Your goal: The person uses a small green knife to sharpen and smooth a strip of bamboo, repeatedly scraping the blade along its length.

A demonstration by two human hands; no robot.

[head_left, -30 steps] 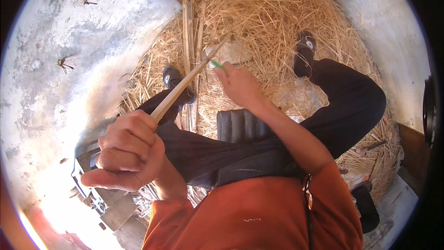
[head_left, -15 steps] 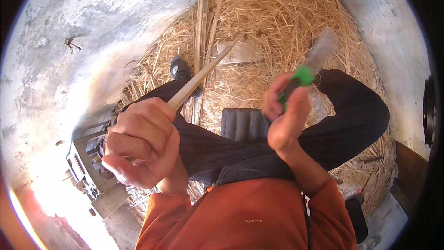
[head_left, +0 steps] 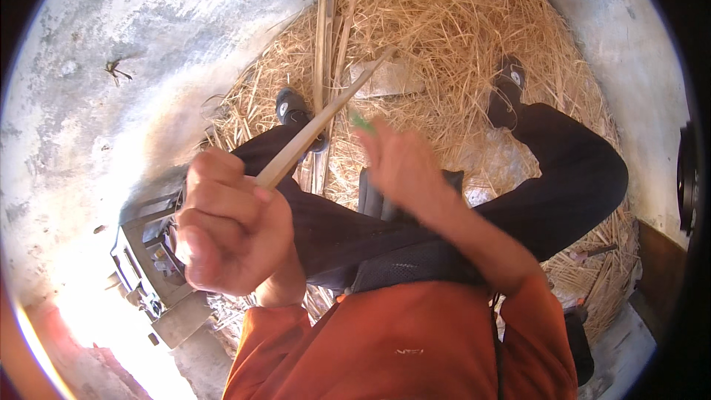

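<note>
My left hand [head_left: 233, 230] is closed round the thick end of a pale, tapering wooden stick [head_left: 318, 124], which slants away up and to the right. My right hand [head_left: 404, 167] is smeared by motion, its fingers curled close beside the stick's right side. The green part of a knife handle [head_left: 361, 121] shows at those fingers. The blade cannot be made out, and whether it touches the stick is unclear.
Straw-like shavings [head_left: 452, 22] cover the floor between two pale walls. Long wooden strips [head_left: 321, 44] lie beyond my left shoe [head_left: 292, 106]. A flat block [head_left: 389, 78] lies among the shavings. At left stands a grey box [head_left: 148, 267] with small things in it.
My right hand has swung left with the knife, from over my right leg to beside the stick. The right shoe has come into view. The left hand has barely moved.
</note>
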